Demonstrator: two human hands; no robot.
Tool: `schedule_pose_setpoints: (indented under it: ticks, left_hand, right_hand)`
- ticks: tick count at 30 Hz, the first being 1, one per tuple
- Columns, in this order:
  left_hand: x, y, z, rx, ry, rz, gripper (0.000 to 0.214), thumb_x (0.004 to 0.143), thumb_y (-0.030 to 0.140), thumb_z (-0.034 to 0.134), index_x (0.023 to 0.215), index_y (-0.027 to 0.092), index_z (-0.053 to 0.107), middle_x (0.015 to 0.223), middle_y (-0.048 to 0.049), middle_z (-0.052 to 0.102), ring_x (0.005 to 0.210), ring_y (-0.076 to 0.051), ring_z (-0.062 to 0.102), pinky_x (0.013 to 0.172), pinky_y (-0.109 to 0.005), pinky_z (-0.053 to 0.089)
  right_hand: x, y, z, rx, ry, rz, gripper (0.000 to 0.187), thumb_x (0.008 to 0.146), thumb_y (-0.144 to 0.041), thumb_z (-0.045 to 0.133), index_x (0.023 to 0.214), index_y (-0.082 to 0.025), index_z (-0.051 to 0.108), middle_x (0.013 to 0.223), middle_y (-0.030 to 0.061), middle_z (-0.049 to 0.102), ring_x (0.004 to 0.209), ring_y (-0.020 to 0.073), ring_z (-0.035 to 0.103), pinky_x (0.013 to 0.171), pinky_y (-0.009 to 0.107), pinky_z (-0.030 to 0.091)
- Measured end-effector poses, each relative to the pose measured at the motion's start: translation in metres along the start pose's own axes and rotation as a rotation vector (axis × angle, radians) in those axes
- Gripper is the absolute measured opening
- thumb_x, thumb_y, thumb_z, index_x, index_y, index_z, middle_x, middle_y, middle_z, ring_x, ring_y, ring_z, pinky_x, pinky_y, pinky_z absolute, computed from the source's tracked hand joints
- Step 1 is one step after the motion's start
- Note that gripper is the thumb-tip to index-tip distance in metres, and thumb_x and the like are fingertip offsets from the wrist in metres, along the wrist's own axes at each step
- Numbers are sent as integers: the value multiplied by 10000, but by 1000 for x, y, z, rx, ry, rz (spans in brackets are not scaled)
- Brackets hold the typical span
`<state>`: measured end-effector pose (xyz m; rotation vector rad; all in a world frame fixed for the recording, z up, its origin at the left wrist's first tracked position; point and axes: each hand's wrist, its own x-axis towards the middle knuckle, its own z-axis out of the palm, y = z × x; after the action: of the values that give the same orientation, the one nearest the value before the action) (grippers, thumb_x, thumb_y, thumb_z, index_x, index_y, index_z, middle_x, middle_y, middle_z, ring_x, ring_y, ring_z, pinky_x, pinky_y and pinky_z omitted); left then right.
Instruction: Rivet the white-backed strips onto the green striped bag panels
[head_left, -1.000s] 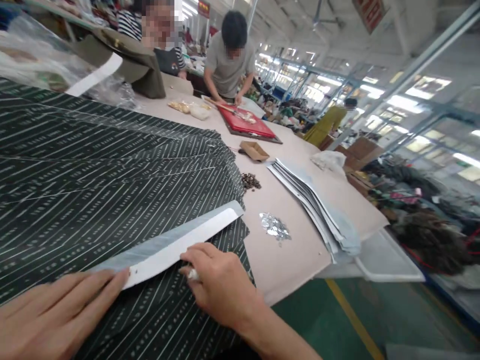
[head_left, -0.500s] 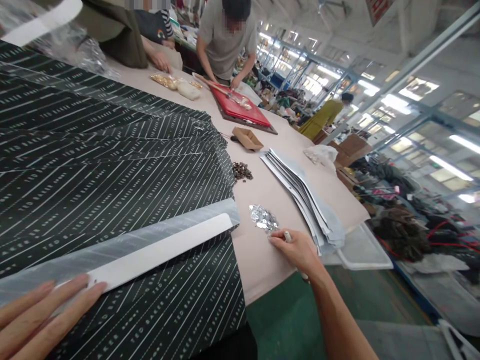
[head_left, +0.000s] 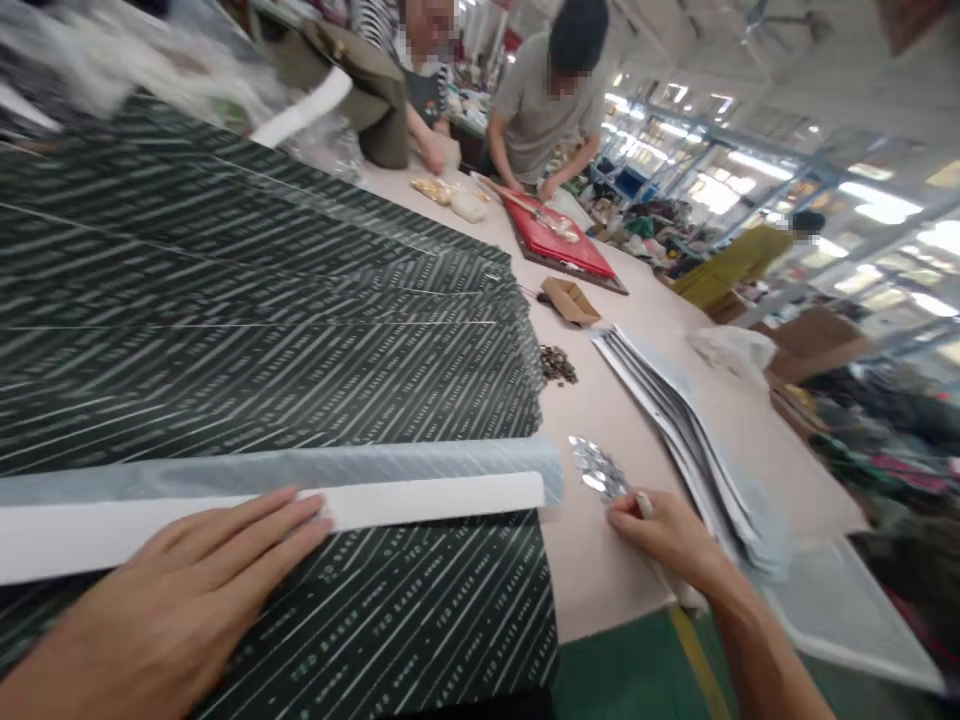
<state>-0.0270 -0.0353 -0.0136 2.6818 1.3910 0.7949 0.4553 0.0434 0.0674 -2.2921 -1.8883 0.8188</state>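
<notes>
My left hand (head_left: 199, 585) lies flat, fingers stretched out, on a long white strip (head_left: 442, 497). Beneath that strip is a pale blue-grey translucent strip (head_left: 375, 463), laid across dark fabric (head_left: 442, 620) with white slanting lettering and lines. Over the table's near edge, my right hand (head_left: 671, 535) is closed around a white pen (head_left: 645, 505). Its fingertips are at the near end of a small heap of flat silver pieces (head_left: 592, 465). Whether they also pinch one of these pieces is hidden.
Beyond the silver heap lie small brown pieces (head_left: 557, 365) and an open cardboard tray (head_left: 570, 302). A stack of grey-white strips (head_left: 679, 430) is on the right. Across the table (head_left: 780, 430), a co-worker (head_left: 551, 110) bends over a red board (head_left: 566, 240); another person (head_left: 427, 90) stands beside.
The view has swung left, so things appear farther right. My left hand shows farther along the white strip and still rests on it. The right hand stays by the silver pieces.
</notes>
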Motion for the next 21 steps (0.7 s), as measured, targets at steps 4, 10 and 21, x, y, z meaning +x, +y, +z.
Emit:
schedule_pose_setpoints:
  ticks: [4, 10, 21]
  left_hand:
    - [14, 21, -23, 116, -36, -38, 463, 958, 54, 316, 1294, 209, 595, 1367, -32, 575, 1289, -207, 497, 1028, -374, 415]
    - [13, 27, -25, 23, -84, -119, 444, 938, 53, 359, 1284, 223, 580, 1360, -35, 558, 1327, -224, 450, 1049, -405, 410]
    - [12, 26, -25, -21, -105, -118, 334, 1006, 193, 404, 1314, 141, 525, 1297, -89, 564, 1237, -264, 486, 1007, -427, 482]
  right_hand:
    - [-3, -20, -8, -90, 77, 39, 339, 666, -529, 654, 634, -196, 708, 506, 11, 628, 488, 173, 561, 474, 260, 404]
    - [-31, -151, 19, 248, -19, -145, 340, 708, -534, 710, 745, -197, 716, 480, -17, 566, 451, 128, 514, 450, 224, 393]
    - [-17, -266, 122, 167, -438, -364, 95, 739, -239, 608, 733, -185, 686, 547, -39, 626, 514, 118, 564, 510, 227, 409]
